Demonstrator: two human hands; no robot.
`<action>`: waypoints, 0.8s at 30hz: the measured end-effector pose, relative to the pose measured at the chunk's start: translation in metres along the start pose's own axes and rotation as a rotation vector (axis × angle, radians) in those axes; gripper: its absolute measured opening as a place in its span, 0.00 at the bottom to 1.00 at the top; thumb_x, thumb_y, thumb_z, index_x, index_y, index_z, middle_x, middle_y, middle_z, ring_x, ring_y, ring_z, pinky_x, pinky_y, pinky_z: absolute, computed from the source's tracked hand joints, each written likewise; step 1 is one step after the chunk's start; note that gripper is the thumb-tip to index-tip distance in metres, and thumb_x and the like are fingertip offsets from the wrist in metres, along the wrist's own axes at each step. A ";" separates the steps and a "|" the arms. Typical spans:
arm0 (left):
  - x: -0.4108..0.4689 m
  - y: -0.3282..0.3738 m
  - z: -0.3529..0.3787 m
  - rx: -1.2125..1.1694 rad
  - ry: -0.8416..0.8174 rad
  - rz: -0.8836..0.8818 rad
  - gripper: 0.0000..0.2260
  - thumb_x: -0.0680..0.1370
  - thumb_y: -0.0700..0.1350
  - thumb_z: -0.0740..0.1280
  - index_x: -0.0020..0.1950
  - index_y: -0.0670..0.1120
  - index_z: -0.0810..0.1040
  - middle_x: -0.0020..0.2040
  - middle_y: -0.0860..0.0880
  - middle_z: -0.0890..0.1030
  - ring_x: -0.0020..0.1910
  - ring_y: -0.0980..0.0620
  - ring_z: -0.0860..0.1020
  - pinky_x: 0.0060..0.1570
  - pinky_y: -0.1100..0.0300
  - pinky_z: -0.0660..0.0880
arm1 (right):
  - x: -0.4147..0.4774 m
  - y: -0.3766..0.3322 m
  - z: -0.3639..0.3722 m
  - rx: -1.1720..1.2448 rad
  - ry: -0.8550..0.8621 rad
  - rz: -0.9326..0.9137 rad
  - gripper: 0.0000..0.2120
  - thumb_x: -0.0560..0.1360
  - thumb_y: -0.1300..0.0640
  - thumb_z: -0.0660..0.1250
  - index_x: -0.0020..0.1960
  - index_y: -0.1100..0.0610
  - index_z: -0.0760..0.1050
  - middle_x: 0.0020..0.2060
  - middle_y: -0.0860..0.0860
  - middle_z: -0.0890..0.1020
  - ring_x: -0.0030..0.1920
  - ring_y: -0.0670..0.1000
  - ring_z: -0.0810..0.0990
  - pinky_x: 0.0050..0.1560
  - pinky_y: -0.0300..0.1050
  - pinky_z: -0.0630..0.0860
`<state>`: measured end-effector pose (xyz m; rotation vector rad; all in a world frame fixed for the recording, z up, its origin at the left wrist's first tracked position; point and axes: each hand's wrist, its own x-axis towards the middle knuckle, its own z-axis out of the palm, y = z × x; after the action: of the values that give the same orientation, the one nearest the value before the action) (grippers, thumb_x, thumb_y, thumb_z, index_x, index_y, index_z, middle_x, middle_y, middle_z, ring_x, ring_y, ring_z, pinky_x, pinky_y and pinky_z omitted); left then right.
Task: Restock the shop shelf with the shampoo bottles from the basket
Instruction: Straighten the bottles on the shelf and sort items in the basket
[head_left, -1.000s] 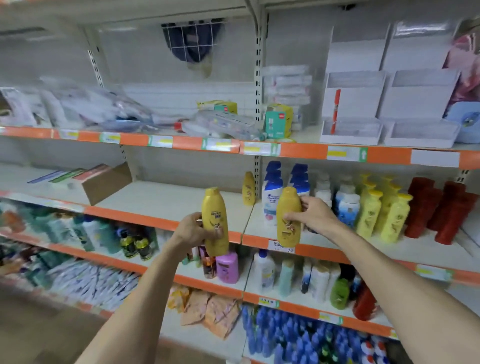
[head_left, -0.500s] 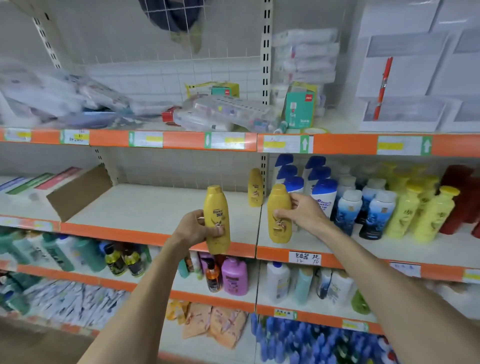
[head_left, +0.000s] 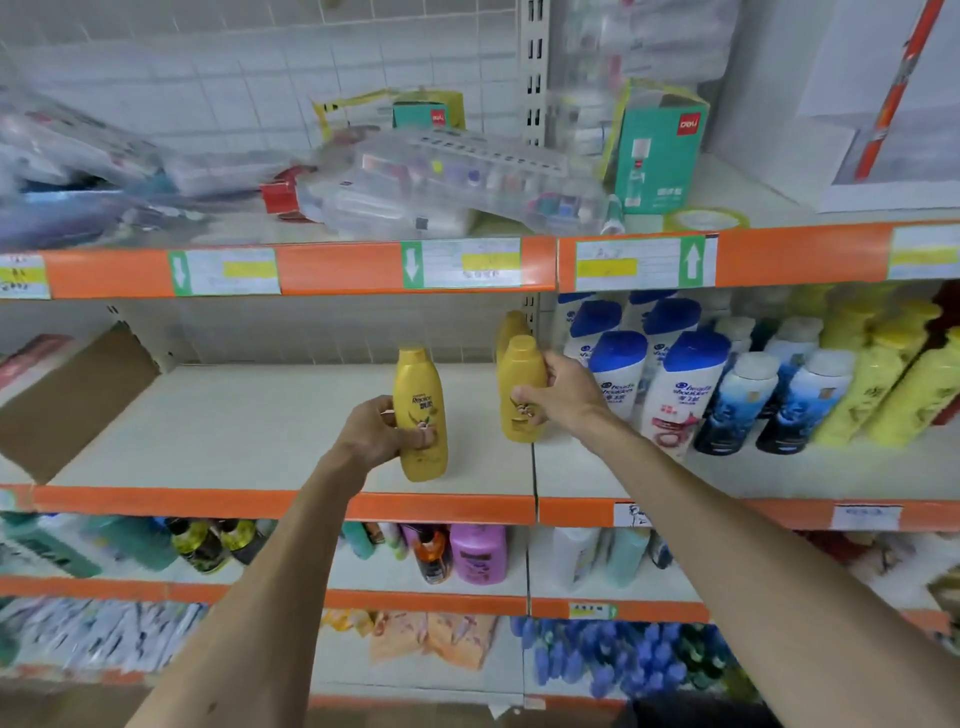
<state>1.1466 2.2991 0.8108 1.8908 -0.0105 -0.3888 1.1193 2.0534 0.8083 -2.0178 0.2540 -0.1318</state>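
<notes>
Head view: left hand (head_left: 382, 434) wrapped around the lower half of a yellow plastic shampoo bottle with a printed front label (head_left: 420, 414), fingers closed on the front, bottle upright and low over the bare cream shelf board (head_left: 249, 431), whether resting on it or just above, impossible to tell. Right hand (head_left: 558, 397) closed on a second yellow plastic shampoo bottle (head_left: 522, 388), upright, just ahead and to the right of the left hand, directly in front of another yellow bottle (head_left: 511, 325) already standing at the back. Immediately right of the right hand, a row of white bottles with blue caps (head_left: 618, 374), nearly touching the knuckles. No basket in sight. Likely risks: brushing the blue-capped row with the knuckles on release and toppling it; nudging the rear yellow bottle backward; letting go early so a narrow-based bottle tips on the board.
</notes>
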 end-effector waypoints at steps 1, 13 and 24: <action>0.006 -0.002 -0.004 0.000 -0.014 -0.006 0.23 0.67 0.36 0.77 0.60 0.39 0.76 0.53 0.42 0.83 0.51 0.44 0.82 0.54 0.50 0.79 | 0.004 0.003 0.006 0.010 0.016 0.021 0.20 0.72 0.59 0.74 0.62 0.57 0.74 0.54 0.56 0.81 0.39 0.57 0.85 0.42 0.54 0.84; 0.069 -0.036 -0.033 -0.040 -0.111 -0.008 0.24 0.65 0.37 0.79 0.58 0.41 0.78 0.53 0.42 0.83 0.53 0.43 0.82 0.58 0.44 0.77 | 0.052 0.040 0.039 0.056 0.109 0.158 0.18 0.72 0.60 0.74 0.59 0.54 0.74 0.46 0.47 0.80 0.41 0.54 0.86 0.49 0.59 0.83; 0.090 -0.042 0.002 -0.049 -0.200 0.064 0.22 0.66 0.38 0.78 0.58 0.43 0.78 0.51 0.47 0.85 0.52 0.47 0.83 0.59 0.49 0.77 | 0.074 0.051 0.040 0.116 0.094 0.134 0.20 0.74 0.59 0.72 0.64 0.54 0.72 0.54 0.51 0.78 0.48 0.52 0.83 0.53 0.60 0.82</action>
<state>1.2236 2.2945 0.7486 1.7919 -0.1930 -0.5280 1.1935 2.0492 0.7432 -1.8757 0.4304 -0.1543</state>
